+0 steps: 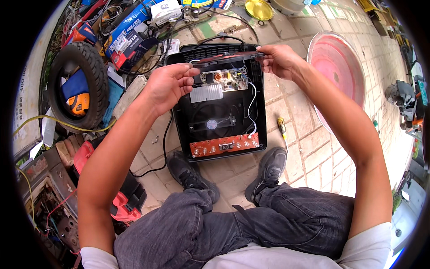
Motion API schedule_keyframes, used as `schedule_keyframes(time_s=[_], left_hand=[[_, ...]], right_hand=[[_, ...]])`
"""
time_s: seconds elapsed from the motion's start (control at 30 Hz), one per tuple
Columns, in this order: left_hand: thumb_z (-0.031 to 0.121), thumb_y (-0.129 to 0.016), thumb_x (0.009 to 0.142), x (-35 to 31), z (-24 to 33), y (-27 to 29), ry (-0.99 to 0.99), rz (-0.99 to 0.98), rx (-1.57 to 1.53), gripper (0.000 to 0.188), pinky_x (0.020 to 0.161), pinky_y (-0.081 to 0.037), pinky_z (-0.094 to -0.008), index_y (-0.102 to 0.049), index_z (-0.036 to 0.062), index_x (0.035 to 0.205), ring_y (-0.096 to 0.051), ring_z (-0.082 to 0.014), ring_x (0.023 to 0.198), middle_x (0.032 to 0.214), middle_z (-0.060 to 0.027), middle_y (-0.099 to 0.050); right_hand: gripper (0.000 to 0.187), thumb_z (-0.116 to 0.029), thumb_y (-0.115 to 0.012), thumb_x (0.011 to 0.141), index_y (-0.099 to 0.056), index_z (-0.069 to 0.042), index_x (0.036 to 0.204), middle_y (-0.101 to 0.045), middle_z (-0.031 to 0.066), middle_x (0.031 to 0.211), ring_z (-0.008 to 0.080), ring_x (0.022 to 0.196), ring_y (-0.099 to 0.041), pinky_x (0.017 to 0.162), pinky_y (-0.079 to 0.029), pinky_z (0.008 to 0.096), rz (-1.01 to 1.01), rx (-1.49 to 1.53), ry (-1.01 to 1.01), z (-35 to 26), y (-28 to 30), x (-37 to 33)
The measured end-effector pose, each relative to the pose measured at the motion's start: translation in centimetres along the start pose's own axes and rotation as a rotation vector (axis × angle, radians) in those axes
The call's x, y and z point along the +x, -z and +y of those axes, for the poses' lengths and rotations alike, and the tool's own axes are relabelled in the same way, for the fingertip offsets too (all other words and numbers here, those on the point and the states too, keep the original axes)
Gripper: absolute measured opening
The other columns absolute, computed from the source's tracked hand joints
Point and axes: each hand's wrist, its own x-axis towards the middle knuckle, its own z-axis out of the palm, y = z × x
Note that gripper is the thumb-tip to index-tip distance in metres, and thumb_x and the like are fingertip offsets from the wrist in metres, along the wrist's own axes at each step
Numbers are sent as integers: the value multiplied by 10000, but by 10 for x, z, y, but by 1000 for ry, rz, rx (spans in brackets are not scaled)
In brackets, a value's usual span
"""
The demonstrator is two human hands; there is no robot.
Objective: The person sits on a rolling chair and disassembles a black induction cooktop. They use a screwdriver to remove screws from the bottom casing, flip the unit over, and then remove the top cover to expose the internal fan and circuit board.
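An opened induction cooker (182,134) lies on the paving between my feet, its black housing exposing the inside. A thin dark panel (230,57), seen nearly edge-on, is held over its far part. My right hand (280,62) pinches the panel's right end. At the other end, my left hand (172,85) has its fingers curled in against the edge. Beneath sit a circuit board (230,80), a silver heat sink (206,93) and a round fan (211,124). An orange control board (224,146) with a small display spans the near side, joined by a white cable (255,101).
A screwdriver (281,127) with a yellow handle lies right of the cooker. Farther right stands a large pink basin (336,71). On the left are a black tyre (96,85), boxes (127,49) and a red toolbox (123,208). A black cord (165,148) runs along the ground.
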Motion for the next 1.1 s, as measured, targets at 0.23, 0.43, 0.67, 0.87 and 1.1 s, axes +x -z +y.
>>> schedule_keyframes(time_s=[0.23, 0.43, 0.67, 0.87, 1.1], left_hand=[[97, -642, 896, 0, -12, -7, -118, 6, -26, 473, 786, -500, -294, -474, -56, 1310, -583, -132, 844, 1171, -132, -622], [107, -663, 894, 7, -21, -5, -151, 48, 46, 520, 830, -498, -313, -451, -51, 1341, -595, -149, 896, 1194, -126, -619], [134, -675, 897, 10, -16, -15, -181, 92, 58, 554, 865, -489, -323, -428, -61, 1352, -597, -162, 950, 1195, -124, -619], [144, -699, 881, 4, -17, -19, -165, 43, 83, 613, 855, -486, -321, -402, -85, 1366, -584, -151, 932, 1183, -113, -610], [141, -698, 865, -5, -20, -20, -162, -35, 209, 565, 846, -483, -315, -454, -81, 1323, -565, -123, 919, 1215, -107, -548]], right_hand=[[173, -154, -526, 978, -552, 9, 1031, -668, 146, 961, 142, 720, -613, 665, -537, 315, -41, 213, 65, 13, 7, 7], [200, -127, -534, 968, -528, 19, 1104, -658, 153, 1043, 179, 787, -638, 713, -552, 340, -55, 176, 239, 26, 5, -8], [250, -136, -678, 887, -577, 26, 1049, -662, 100, 905, 145, 722, -637, 645, -531, 261, 41, -34, 311, 37, -5, -11], [223, -203, -696, 761, -702, -11, 875, -695, 152, 804, 283, 769, -673, 739, -521, 385, 127, -1038, 477, 69, -3, -4], [209, -183, -620, 775, -695, -32, 898, -678, 215, 891, 401, 859, -647, 768, -520, 476, 186, -1343, 600, 68, -14, -1]])
